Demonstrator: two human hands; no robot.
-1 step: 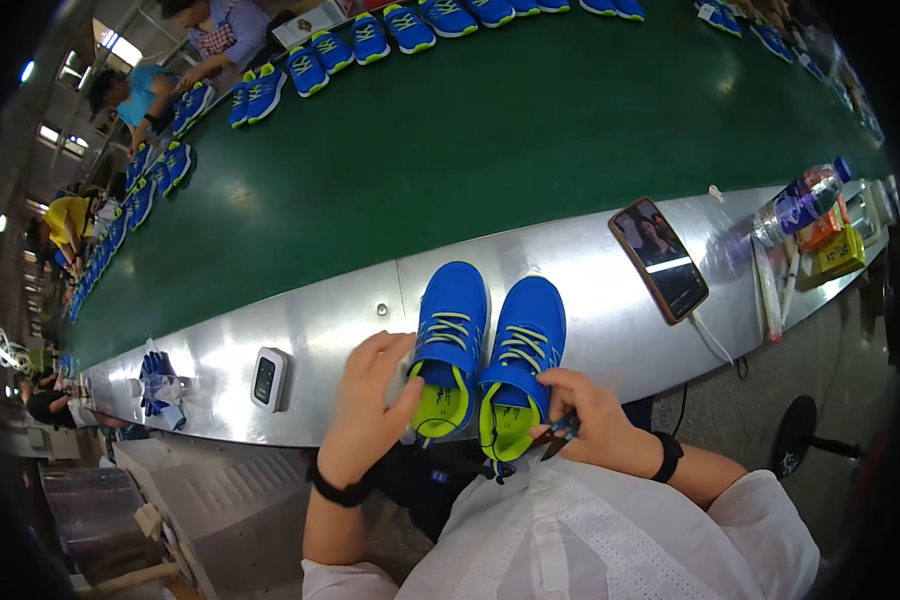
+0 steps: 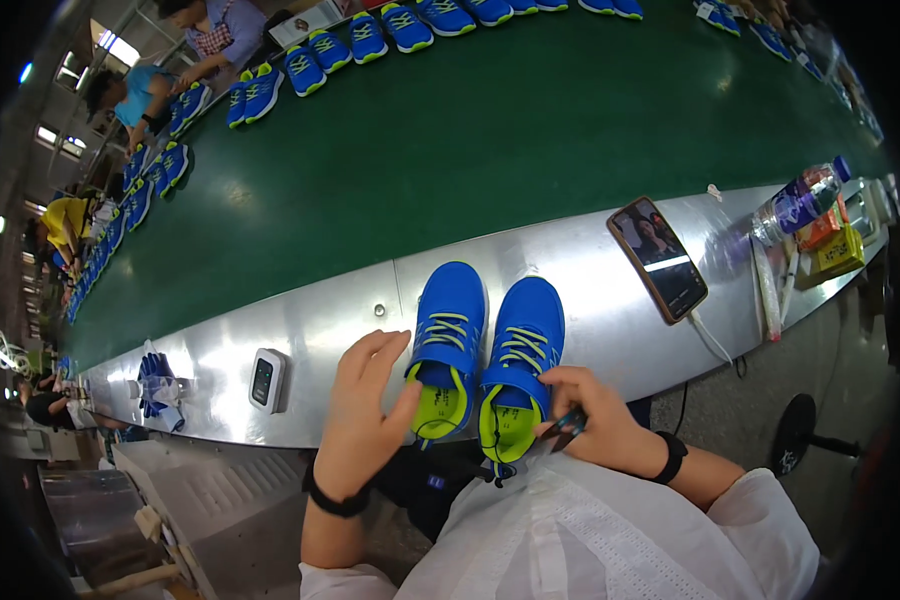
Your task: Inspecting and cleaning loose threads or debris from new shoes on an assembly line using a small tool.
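Note:
Two blue sneakers stand side by side on the metal ledge, toes pointing away from me. Each has yellow-green laces, a strap and a yellow-green lining. My left hand (image 2: 368, 415) is beside the left sneaker (image 2: 451, 315), fingers spread, thumb near its collar, holding nothing. My right hand (image 2: 598, 415) is at the right sneaker (image 2: 530, 318), its fingertips by the strap. Tucked in that hand are small thread snips (image 2: 568, 428), partly hidden by the fingers. A dark thin cord (image 2: 500, 470) hangs at the right sneaker's heel.
Right of the sneakers, a phone (image 2: 660, 260) lies with a white cable; beyond it stand a bottle (image 2: 802, 200) and a yellow box (image 2: 838, 254). A white device (image 2: 267, 380) and blue gloves (image 2: 155, 385) lie left. Sneakers line the green belt's (image 2: 470, 150) far edge, where other people work.
My left hand has shifted very slightly left, away from the left sneaker. The snips have turned a little in my right hand. The sneakers stay in place.

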